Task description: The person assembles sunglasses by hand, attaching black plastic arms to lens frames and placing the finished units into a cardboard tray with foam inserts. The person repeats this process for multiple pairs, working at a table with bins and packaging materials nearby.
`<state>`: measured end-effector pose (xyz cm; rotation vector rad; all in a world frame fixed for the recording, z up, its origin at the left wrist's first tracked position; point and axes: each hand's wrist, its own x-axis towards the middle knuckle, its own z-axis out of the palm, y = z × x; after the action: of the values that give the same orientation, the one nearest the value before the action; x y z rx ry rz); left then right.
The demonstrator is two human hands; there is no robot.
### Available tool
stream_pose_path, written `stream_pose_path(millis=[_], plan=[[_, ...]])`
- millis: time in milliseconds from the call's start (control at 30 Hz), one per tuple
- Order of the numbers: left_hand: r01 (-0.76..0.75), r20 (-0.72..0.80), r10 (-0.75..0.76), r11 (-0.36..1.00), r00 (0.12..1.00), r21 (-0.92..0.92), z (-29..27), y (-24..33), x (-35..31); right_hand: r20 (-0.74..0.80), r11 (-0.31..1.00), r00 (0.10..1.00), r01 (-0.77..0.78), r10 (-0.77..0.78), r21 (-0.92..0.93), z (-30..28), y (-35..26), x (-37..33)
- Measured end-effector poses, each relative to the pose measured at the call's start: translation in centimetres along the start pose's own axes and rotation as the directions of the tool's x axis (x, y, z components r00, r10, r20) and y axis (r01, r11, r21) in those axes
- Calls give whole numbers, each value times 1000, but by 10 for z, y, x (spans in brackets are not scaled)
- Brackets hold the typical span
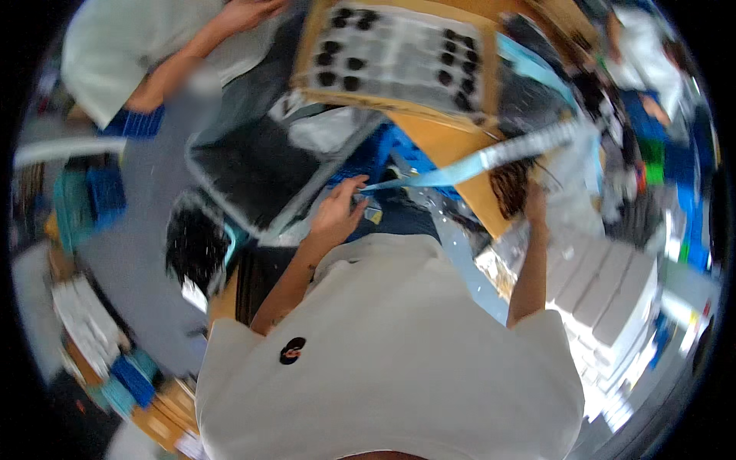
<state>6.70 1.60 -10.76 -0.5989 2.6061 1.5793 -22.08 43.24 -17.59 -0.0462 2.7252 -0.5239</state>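
My left hand is in the middle, thumb and fingers closed on the narrow end of a light blue strip. From there the strip runs up to the right, widening, with pale printing on its far part. My right hand is beside a brown, dark-streaked bundle; blur smears its fingers, so I cannot tell whether it grips the bundle. Below the strip's middle lies an orange-yellow sheet or envelope. Under my left hand there is a small yellowish and clear packet.
Ahead stands a cardboard tray with rows of black round pieces in clear packaging. To its left are an open dark grey bin and a bag of black stuff. White boxes stack at right. Another person's arm reaches in at upper left.
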Motion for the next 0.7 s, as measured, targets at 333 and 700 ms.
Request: stream_pose_path(millis=[333, 700], plan=[[95, -561, -50, 994, 826, 52, -31, -214, 97, -326, 709, 702, 695, -633, 119, 30, -202, -116], [-60, -301, 306, 785, 903, 617, 72, -435, 329, 140, 818, 840, 451, -524, 356, 163, -175, -169]])
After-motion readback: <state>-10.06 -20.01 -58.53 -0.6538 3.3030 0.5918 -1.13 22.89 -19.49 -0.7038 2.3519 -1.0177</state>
